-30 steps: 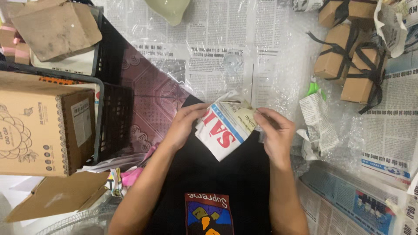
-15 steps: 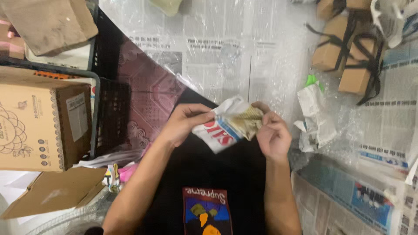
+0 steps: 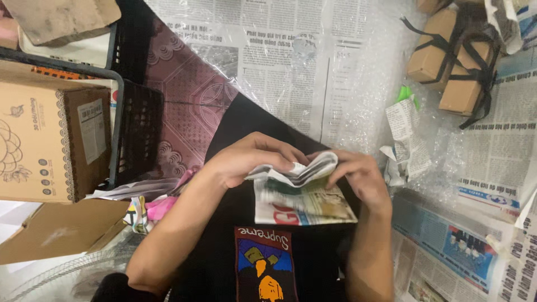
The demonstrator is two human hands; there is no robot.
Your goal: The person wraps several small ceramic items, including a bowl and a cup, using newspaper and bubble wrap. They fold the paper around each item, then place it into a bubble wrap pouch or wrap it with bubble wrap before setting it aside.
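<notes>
Both hands closed on a folded newspaper bundle [image 3: 305, 193] held over the lap, above the black shirt [image 3: 246, 246]. Left hand [image 3: 249, 159] pinching the top fold, right hand [image 3: 358, 176] gripping the right edge. Best to keep thumbs flat on the crease, pull folds snug, keep corners square. Strapped cardboard boxes [image 3: 453, 67] far right, well apart.

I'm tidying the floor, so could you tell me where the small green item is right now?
In the head view, the green item lies upper right on the bubble wrap, atop a crumpled newspaper scrap, left of the ribbon-tied cardboard boxes.
</notes>
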